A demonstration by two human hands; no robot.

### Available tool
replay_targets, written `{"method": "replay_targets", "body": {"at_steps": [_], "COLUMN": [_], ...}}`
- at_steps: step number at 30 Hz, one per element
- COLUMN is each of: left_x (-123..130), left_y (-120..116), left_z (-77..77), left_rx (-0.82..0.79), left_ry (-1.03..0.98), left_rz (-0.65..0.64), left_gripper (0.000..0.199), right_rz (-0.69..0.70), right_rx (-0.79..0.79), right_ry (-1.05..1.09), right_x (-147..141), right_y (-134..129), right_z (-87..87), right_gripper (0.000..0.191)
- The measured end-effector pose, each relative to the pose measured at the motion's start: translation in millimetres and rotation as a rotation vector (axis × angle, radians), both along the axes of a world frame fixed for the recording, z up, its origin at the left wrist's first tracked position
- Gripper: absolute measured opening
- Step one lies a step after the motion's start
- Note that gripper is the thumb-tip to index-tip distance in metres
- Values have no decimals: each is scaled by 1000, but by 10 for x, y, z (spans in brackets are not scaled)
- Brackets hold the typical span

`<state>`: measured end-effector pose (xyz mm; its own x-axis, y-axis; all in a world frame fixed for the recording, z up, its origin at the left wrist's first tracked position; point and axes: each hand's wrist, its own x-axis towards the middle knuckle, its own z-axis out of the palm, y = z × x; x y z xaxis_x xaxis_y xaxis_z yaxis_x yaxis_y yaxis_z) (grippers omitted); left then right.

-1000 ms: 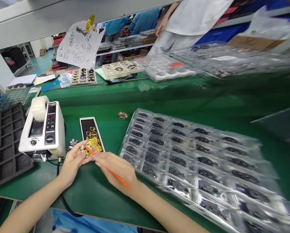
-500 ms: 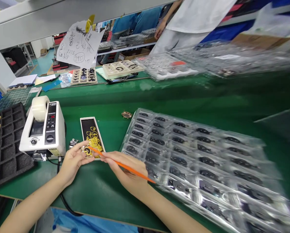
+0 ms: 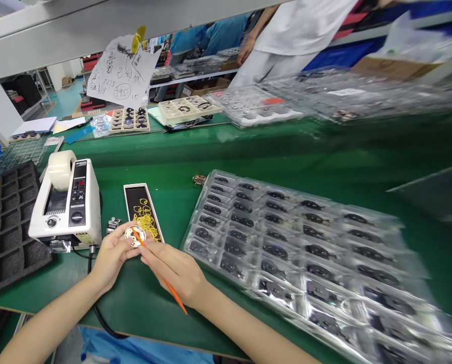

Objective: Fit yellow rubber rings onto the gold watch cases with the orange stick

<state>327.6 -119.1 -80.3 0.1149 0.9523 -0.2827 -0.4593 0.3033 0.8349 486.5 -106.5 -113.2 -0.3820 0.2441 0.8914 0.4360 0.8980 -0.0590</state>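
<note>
Close to the white box, my left hand (image 3: 110, 255) pinches a small round gold-rimmed watch case (image 3: 130, 239) between thumb and fingers, its open face turned up. An orange pointed stick (image 3: 174, 296) is gripped in my right hand (image 3: 180, 273), its tip over the inside of the case. Just behind both hands is a narrow white box (image 3: 126, 194) with a black bottom, holding many thin yellow rings (image 3: 145, 217). Fine details inside the case are too small to make out.
Left stands a tape dispenser (image 3: 85, 202), with a black foam tray (image 3: 9, 227) beyond it. Clear plastic trays (image 3: 218, 258) of dark parts fill the right side. Another gold-coloured piece (image 3: 199, 179) lies at their far corner. A person in white (image 3: 297, 30) stands across the bench.
My right hand has moved left and closer to my left hand. The orange stick now points more steeply into the watch case, whose inside looks paler and faces the camera more.
</note>
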Motion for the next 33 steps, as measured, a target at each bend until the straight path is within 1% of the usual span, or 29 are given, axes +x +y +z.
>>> {"method": "replay_targets", "body": {"at_steps": [4, 7, 10, 14, 16, 18, 24, 28, 33], "left_x": [-27, -30, -22, -27, -36, -39, -17, -20, -17], "left_y": [22, 34, 30, 19, 16, 13, 8, 23, 18], "left_z": [12, 13, 14, 11, 8, 8, 28, 14, 0], "left_rx": [-3, -19, -29, -24, -17, -14, -23, -44, -28], "left_ry": [-11, -18, -22, 12, 29, 40, 90, 89, 107], "left_rz": [-1, -5, -21, -40, -57, -73, -89, -71, -88], "left_gripper": [39, 37, 35, 29, 27, 27, 35, 35, 35], "right_rz": [41, 70, 66, -13, -35, -26, 39, 60, 53], "right_rx": [39, 14, -50, -201, -274, -326, -442, -460, -481], "right_ry": [-114, -161, -54, 202, 307, 375, 413, 403, 394], "right_x": [47, 97, 168, 261, 282, 286, 278, 268, 240], "right_y": [31, 47, 32, -2, 2, 18, 49, 44, 54], "right_z": [11, 62, 150, 256, 275, 268, 190, 170, 170], "right_gripper": [26, 22, 19, 22, 24, 24, 24, 26, 24]}}
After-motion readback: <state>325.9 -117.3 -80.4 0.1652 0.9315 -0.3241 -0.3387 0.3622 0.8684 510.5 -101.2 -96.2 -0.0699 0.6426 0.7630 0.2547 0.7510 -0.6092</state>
